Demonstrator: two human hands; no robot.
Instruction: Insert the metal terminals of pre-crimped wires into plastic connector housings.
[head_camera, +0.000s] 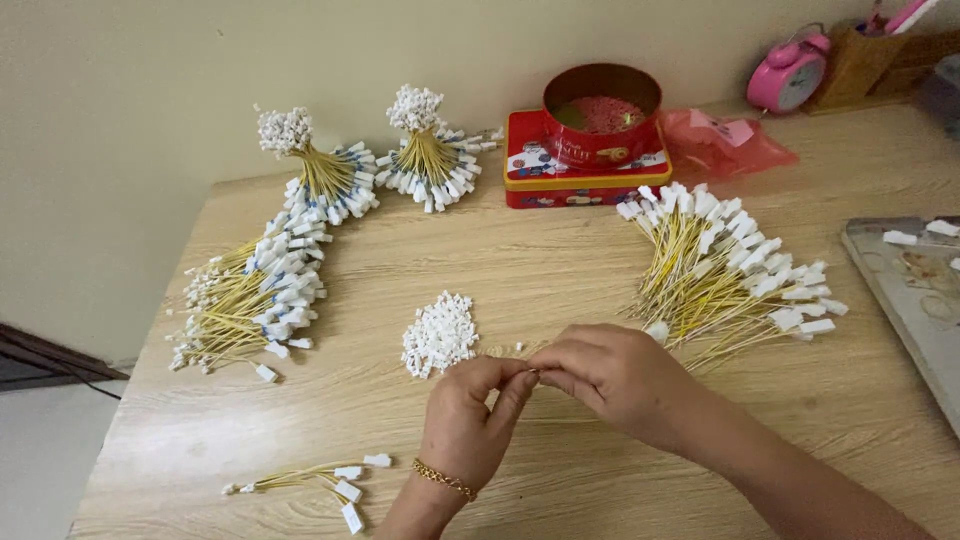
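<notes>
My left hand (470, 420), a gold bracelet on its wrist, and my right hand (600, 372) meet fingertip to fingertip over the wooden table (560, 260). They pinch something small between them; it is too small to identify. A heap of small white plastic connectors (440, 335) lies just behind my left hand. A fan of yellow wires with white tags (725, 265) spreads behind my right hand. Three finished yellow wires (315, 483) lie at the front left.
A long pile of wires with connectors (260, 290) and two tied bundles (315, 165) (430, 150) sit at the left back. A red tin (600, 112) stands on a red box, beside a pink bag (722, 140) and pink clock (790, 72). A grey tray (915, 290) is right.
</notes>
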